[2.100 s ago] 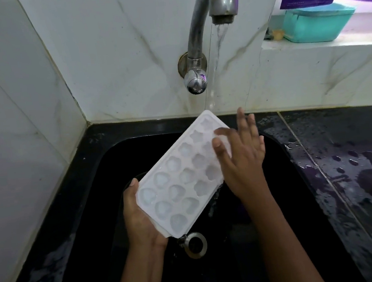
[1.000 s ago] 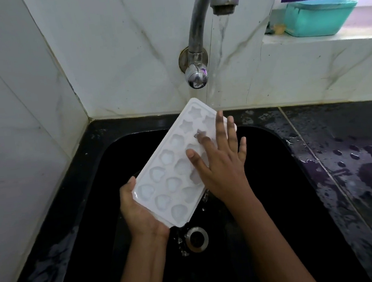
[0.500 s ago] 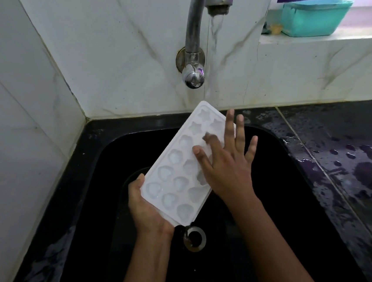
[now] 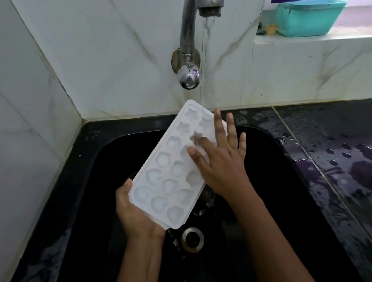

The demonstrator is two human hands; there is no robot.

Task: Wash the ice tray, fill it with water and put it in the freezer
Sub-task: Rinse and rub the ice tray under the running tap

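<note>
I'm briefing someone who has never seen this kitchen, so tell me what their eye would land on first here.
First, the white ice tray, tilted over the middle of the black sink, the left hand gripping its near end and the right hand spread across its moulds. Next, the tap at top centre, its water running onto the tray's far end. Last, the teal tub on the ledge at top right.

Both hands (image 4: 221, 167) and forearms bare, no sleeves visible.

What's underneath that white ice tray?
The left hand holds the ice tray from below, over the black sink. The drain shows just past its near corner. The sink floor directly beneath is hidden.
</note>
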